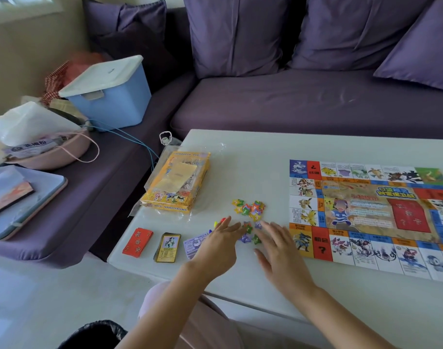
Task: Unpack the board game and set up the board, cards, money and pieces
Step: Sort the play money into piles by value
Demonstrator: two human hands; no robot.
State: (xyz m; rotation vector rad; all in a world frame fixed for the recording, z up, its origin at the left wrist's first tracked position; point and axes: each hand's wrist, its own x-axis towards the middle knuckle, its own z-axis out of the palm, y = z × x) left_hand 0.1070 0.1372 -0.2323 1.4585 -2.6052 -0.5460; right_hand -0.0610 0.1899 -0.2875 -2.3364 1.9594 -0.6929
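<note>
Foreground: the left hand (215, 244) and right hand (280, 253), fingers straight and spread, gripping nothing, palms down over the loose star tokens (248, 234) on the smooth white table (240, 157). Blur hides whether they touch.

Left to right: a red card deck (137, 241) lies close to the table's left edge. Beside it are a black-bordered card deck (168, 247), slightly fanned, and purple paper money (194, 244), partly under the left hand. Behind these, a yellow cardboard box (176, 182) in a crinkled clear bag sits at the left edge.

Centre: a heap of multicoloured stars (249, 209), with bare tabletop around it.

Right: the flat printed board (371, 217), set back from the table's front, leaving an open strip. Its right side leaves the frame.
</note>
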